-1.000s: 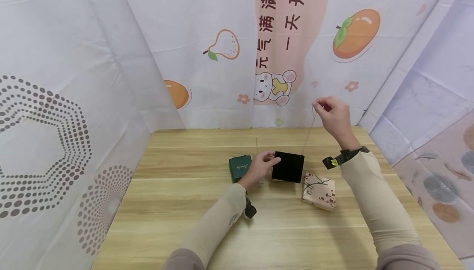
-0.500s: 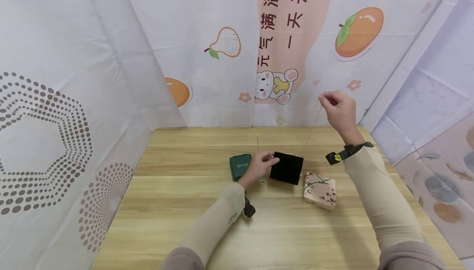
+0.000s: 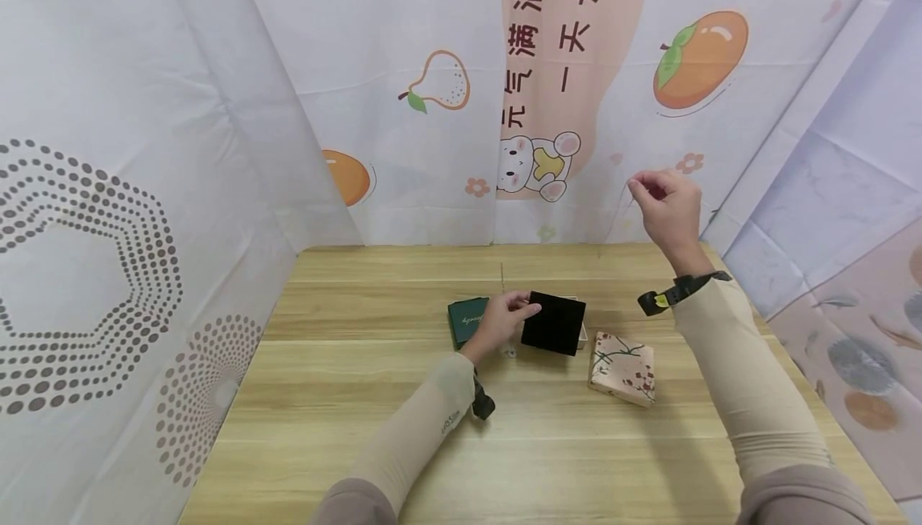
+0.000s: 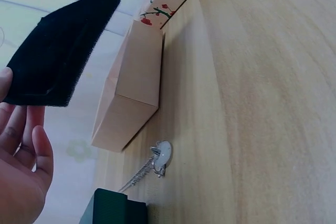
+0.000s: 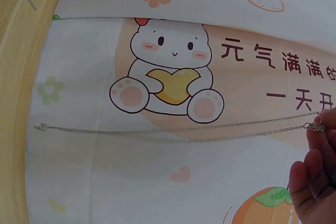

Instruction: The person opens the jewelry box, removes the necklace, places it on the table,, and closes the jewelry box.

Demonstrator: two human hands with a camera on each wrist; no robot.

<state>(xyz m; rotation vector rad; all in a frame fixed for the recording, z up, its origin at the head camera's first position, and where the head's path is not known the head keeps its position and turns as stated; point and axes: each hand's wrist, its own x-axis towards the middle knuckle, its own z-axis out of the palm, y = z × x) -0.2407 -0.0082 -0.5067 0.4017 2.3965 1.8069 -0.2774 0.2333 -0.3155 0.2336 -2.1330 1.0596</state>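
Note:
My left hand (image 3: 502,321) pinches a thin black velvet pad (image 3: 553,323) by its edge, tilted above the table. Below the pad in the left wrist view stands an open pale pink box base (image 4: 139,69). Raised in front of the curtain, my right hand (image 3: 668,209) pinches one end of a fine silver necklace (image 5: 231,125) between thumb and fingertips. Its two strands hang to a small pendant (image 5: 42,127), free of the pad. On the wood lies another silver necklace with a white oval pendant (image 4: 164,152), between the pink base and a green box (image 4: 110,208).
To the right of the base, a pink lid (image 3: 623,369) with a blossom print lies on the wooden table (image 3: 346,397). The green box's gold-lettered top (image 3: 471,315) shows left of my left hand. A printed curtain (image 3: 403,157) hangs along the table's back edge.
My right hand has risen and shifted right, and the necklace's lower end has come away from the pad. The pad has shifted slightly left, showing more of the box base.

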